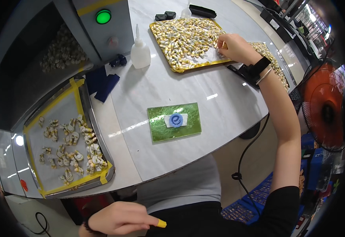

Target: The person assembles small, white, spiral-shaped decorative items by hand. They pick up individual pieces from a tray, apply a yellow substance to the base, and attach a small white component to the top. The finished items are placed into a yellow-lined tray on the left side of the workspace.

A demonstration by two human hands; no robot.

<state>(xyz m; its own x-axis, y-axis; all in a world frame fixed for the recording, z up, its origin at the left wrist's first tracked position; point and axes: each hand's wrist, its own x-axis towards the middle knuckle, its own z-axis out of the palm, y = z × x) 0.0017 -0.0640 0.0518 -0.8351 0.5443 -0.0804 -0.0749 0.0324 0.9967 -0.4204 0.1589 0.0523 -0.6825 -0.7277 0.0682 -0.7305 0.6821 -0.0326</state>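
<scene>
My right hand [233,48] reaches to the right side of a yellow-edged tray [198,65] full of small yellow-and-white capsule-shaped pieces [184,37]. Its fingers are pinched together at a bare white patch among the pieces; what they hold is hidden. My left hand [119,218] is low, over my lap. Its index finger is stretched out with a yellow cover on the tip, the others loosely bent, and I see nothing held. Between the hands, on the marbled tabletop, a green glass-like plate [156,132] bears a white patch and a blue ring-shaped piece [176,119].
At left lies a yellow-taped tray [54,187] with several clusters of glued pieces [74,138]. A white squeeze bottle [141,54] stands by a grey machine with a lit green button [103,16]. More pieces [273,59] lie far right, past which stands an orange fan [324,104].
</scene>
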